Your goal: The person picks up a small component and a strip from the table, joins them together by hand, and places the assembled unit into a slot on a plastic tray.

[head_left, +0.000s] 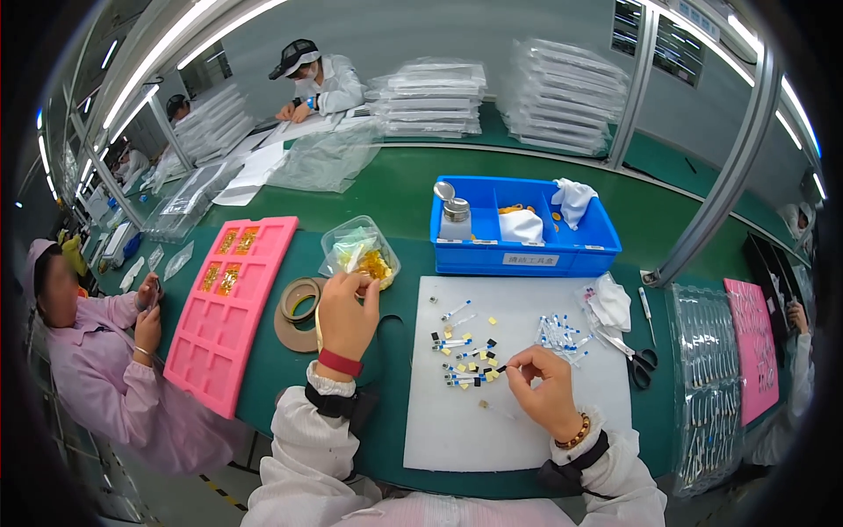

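Observation:
My left hand (345, 318) is closed, its fingers curled at the near edge of a clear plastic tub (392, 249) with amber film pieces (375, 266) in it. Whatever those fingers hold is hidden. Over the white work mat (518, 439), my right hand (543, 388) pinches a small black piece (502, 369) between thumb and forefinger. Just left of it lie several short flat cables (463, 379) with blue ends, mixed with small yellow and black squares (493, 321). Farther back on the mat is a pile of similar blue-and-white cables (559, 334).
Left of my left hand are tape rolls (297, 332) and a pink compartment tray (211, 329). A blue bin (527, 256) with a pump bottle (455, 218) stands behind the mat. Scissors (641, 362) and a white pen-like tool (646, 307) lie right. Co-workers sit on both sides.

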The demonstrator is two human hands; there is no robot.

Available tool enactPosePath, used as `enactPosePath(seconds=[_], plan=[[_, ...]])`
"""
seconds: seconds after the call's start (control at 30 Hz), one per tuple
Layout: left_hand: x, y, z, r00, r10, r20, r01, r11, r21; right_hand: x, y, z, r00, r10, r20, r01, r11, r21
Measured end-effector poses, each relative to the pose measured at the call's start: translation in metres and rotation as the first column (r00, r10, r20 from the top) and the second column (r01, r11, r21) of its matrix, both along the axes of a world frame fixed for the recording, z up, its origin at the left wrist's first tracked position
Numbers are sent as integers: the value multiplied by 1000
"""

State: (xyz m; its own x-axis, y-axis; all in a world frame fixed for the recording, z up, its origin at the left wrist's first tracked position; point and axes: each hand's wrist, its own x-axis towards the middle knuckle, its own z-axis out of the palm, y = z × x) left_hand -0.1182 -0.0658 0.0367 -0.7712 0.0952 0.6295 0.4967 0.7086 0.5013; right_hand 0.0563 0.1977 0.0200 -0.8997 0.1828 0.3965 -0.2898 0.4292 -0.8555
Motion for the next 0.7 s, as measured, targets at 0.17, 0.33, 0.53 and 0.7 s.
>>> enactPosePath(seconds=[0.17, 0.33, 0.53, 0.7], plan=[[70, 35, -2, 689, -600, 407, 368, 773, 516, -6, 0, -6, 989, 143, 27, -133, 965, -228], [106, 61, -6, 190, -840, 508, 362, 541, 759, -4, 6, -7, 964, 265, -17, -260, 925, -276], [112, 62, -19, 16, -903, 430, 254, 420, 871, -3, 6, -3, 940, 340, -7, -331, 910, -251], [117, 62, -19, 48, -909, 413, 279, 410, 869, -2, 4, -1, 937, 349, -9, -342, 913, -221]])
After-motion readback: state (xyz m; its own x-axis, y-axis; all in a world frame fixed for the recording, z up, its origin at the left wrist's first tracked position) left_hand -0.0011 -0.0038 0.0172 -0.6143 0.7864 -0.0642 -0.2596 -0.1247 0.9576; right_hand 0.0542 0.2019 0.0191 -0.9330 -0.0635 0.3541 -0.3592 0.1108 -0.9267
